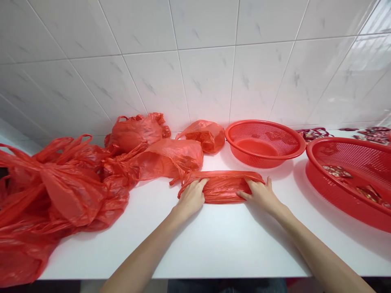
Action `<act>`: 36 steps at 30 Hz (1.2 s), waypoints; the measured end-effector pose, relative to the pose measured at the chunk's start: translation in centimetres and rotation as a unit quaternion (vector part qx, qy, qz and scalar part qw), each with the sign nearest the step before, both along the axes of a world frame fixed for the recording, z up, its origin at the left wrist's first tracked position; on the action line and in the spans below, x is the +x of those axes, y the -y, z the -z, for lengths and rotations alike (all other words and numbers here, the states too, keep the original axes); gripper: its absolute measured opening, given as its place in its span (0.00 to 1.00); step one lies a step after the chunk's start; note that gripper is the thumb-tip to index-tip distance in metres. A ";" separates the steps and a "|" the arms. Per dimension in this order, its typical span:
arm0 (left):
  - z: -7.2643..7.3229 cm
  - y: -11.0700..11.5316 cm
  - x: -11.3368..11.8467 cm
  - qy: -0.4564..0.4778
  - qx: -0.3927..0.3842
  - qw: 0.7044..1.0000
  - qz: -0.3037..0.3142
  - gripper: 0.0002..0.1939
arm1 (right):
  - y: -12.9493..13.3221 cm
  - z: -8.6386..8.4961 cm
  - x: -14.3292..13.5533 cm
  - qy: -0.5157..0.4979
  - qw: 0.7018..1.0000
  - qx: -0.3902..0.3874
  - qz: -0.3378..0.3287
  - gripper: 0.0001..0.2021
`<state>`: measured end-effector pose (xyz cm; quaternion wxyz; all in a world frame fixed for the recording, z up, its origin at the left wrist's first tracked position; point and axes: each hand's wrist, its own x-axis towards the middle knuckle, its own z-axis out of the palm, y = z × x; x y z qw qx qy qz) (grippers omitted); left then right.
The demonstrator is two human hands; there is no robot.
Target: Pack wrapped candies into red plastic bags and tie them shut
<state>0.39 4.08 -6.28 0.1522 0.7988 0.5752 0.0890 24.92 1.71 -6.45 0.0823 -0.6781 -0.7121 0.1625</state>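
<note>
A red plastic bag (222,188) lies flattened into a long strip on the white table (226,240). My left hand (193,196) grips its left end, the thumb on top and the other fingers hidden by the plastic. At the right end, my right hand (259,194) has its fingers pressed into the plastic, with one finger raised. Just behind the strip, a puffed-up red bag (171,156) touches its upper left edge.
A heap of red bags (70,183) covers the left side. At the back stand more bags (137,132) and a red basket (264,156). A larger red basket (342,199) with small packets (337,171) is at right, before a tiled wall.
</note>
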 end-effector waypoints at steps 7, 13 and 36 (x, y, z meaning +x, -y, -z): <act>0.5 -0.5 -0.1 0.122 0.065 0.986 0.096 0.26 | -0.6 0.6 0.9 -0.036 0.991 0.114 -0.064 0.11; 0.2 0.2 0.6 0.071 0.046 0.984 0.155 0.19 | -0.7 0.3 1.1 -0.106 0.981 0.134 -0.088 0.19; -0.2 0.9 -0.6 -0.017 -0.078 0.992 0.093 0.36 | 0.7 -2.2 2.9 -0.181 0.875 0.418 -0.164 0.08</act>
